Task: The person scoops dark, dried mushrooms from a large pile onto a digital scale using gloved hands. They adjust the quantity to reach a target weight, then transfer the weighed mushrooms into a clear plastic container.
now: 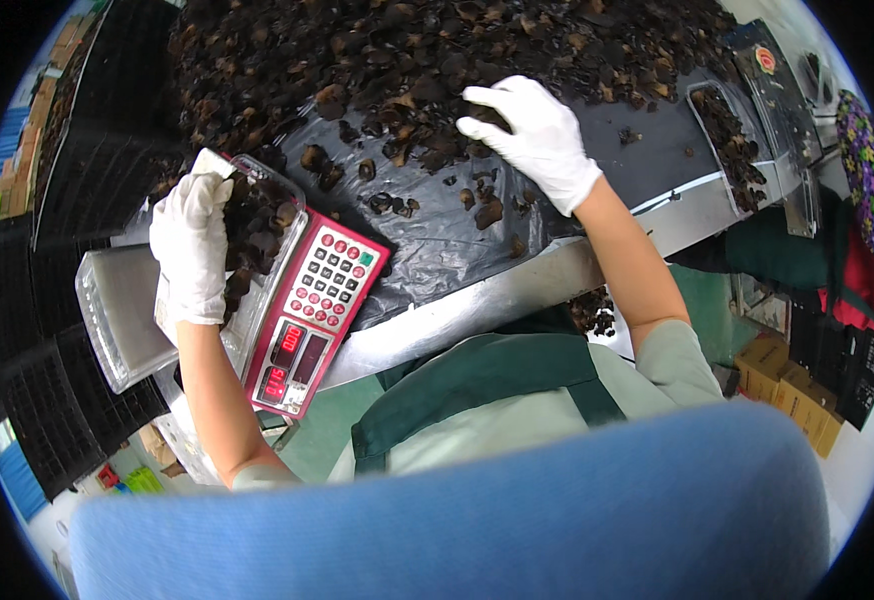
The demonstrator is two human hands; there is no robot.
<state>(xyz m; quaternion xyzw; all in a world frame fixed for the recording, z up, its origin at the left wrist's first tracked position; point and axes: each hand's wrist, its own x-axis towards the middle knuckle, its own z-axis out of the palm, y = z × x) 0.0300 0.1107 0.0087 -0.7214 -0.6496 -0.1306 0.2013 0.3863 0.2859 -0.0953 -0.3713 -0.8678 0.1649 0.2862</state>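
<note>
My left hand (191, 247), in a white glove, is over the left side of a clear plastic box (300, 196) holding dark dried wood ear fungus (257, 225). Its fingertips curl down, so I cannot tell whether they grip anything. The box rests on a red digital scale (358, 238) with a keypad and lit red displays. My right hand (538, 139), also white-gloved, hovers at the near edge of a large heap of dried wood ear fungus (437, 52). Thumb and index finger are apart, and nothing shows between them. Loose pieces (488, 212) lie below it on black plastic sheeting (444, 251).
Stacked clear plastic containers (126, 315) stand left of the scale. Farther left are black mesh trays (107, 135). A filled clear box (729, 150) sits at the table's right end. The metal table edge (467, 300) runs before me. Another person's floral sleeve (866, 165) shows at far right, above cardboard boxes (789, 390).
</note>
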